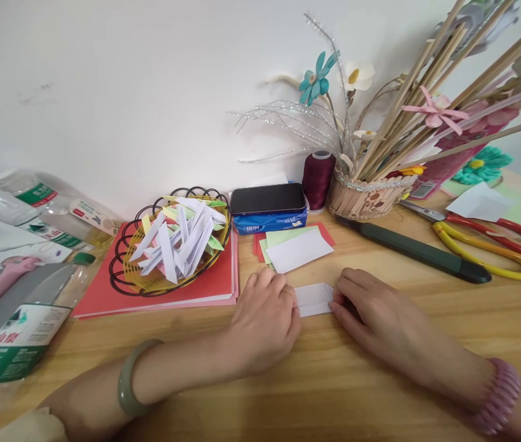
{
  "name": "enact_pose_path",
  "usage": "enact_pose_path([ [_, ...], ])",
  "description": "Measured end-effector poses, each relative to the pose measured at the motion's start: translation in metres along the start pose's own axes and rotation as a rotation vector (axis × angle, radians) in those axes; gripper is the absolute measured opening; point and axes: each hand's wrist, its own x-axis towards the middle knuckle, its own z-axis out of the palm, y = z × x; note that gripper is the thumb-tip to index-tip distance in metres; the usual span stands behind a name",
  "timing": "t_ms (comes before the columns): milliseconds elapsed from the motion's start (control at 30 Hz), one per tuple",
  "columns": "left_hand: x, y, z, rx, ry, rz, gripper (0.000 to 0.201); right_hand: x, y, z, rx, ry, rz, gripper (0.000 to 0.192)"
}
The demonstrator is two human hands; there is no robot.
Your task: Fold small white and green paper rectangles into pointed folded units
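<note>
A small white piece of paper (pixel 313 299) with a crease along it lies on the wooden table between my hands. My left hand (pixel 267 319) is closed at its left end, fingers curled and pressing on it. At the right end my right hand (pixel 371 307) pinches the paper's edge between thumb and fingers, where a corner looks folded. Just beyond sits a small stack of paper slips, a white one (pixel 300 250) on top of green (pixel 283 237) and red ones. The fingertips of my left hand are partly hidden behind its knuckles.
A yellow basket (pixel 143 282) of folded paper strips rests on red paper sheets (pixel 99 288). Behind are a phone (pixel 267 199) on a blue packet (pixel 270 222), a thread spool (pixel 319 181) and a stick-filled pot (pixel 366 199). A dark green cutter (pixel 421 252) and scissors (pixel 486 252) lie right; bottles (pixel 16 337) left.
</note>
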Motion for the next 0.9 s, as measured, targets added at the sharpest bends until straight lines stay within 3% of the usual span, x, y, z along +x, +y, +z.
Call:
enact_pose_path([
  [467,0.003,0.001,0.004,0.033,0.046,-0.006,0.017,-0.001,0.002,-0.002,-0.061,0.001,-0.034,0.018],
  [667,0.001,-0.002,0.005,-0.039,0.071,-0.017,0.01,-0.004,0.012,-0.005,0.09,0.009,-0.043,0.012],
  [800,-0.001,-0.006,0.005,-0.146,0.107,-0.015,0.003,-0.005,0.013,-0.009,0.095,0.037,-0.248,0.018],
  [900,-0.003,-0.006,0.008,-0.12,0.132,0.075,0.017,-0.007,0.01,-0.012,0.042,0.011,-0.438,0.023],
])
